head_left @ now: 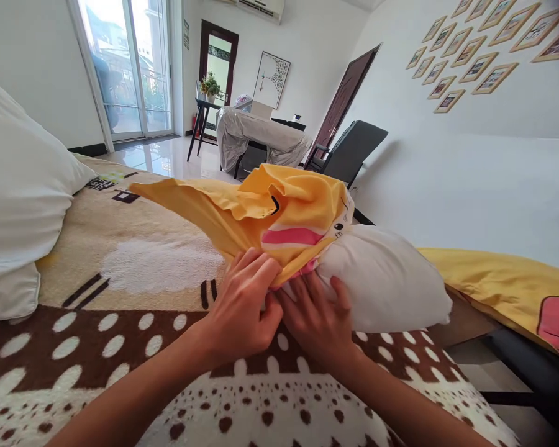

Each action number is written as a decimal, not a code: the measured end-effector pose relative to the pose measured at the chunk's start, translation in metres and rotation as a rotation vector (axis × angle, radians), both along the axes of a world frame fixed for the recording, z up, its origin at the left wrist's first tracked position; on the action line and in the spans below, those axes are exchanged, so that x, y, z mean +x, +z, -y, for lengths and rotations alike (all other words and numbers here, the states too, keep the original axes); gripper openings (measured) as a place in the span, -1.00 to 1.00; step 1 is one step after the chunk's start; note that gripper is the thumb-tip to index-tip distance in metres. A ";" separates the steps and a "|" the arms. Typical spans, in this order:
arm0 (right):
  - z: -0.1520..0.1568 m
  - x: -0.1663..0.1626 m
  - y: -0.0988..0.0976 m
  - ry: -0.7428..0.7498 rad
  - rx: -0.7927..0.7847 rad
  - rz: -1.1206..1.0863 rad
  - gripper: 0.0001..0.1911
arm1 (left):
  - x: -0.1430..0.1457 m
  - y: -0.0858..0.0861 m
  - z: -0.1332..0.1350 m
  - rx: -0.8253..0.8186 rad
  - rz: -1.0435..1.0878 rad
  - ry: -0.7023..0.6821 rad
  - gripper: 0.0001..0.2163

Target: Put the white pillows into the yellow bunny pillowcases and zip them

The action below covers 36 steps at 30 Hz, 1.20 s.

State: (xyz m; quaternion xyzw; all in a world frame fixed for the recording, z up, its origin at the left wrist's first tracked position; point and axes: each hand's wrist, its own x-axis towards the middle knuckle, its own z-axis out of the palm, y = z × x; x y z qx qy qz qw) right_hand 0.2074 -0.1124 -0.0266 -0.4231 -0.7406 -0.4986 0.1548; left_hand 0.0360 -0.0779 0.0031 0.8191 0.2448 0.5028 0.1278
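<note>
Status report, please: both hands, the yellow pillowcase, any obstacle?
Left hand gripping yellow pillowcase. Right hand against white pillow. Pillow largely uncovered. No obstruction visible.

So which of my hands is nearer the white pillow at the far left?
Left. Your left hand grips the yellow cover, apart from that white pillow and to its right; your right hand is farther right, at the other pillow.
</note>
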 end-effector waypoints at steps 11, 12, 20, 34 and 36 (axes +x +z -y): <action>0.004 -0.083 0.000 0.373 0.092 -0.348 -0.68 | -0.053 0.042 0.052 0.404 -0.099 0.346 -0.79; 0.004 -0.089 -0.002 0.370 0.095 -0.357 -0.66 | -0.056 0.043 0.052 0.402 -0.094 0.376 -0.80; -0.016 -0.102 -0.010 0.535 0.254 -0.492 -0.71 | -0.061 0.048 0.024 0.465 -0.031 0.376 -0.91; -0.071 -0.117 0.024 0.360 0.003 -0.322 -0.64 | -0.058 0.038 -0.001 0.447 -0.213 0.532 -0.91; -0.089 -0.118 0.027 0.335 -0.053 -0.352 -0.67 | -0.052 0.035 -0.004 0.458 -0.257 0.543 -0.92</action>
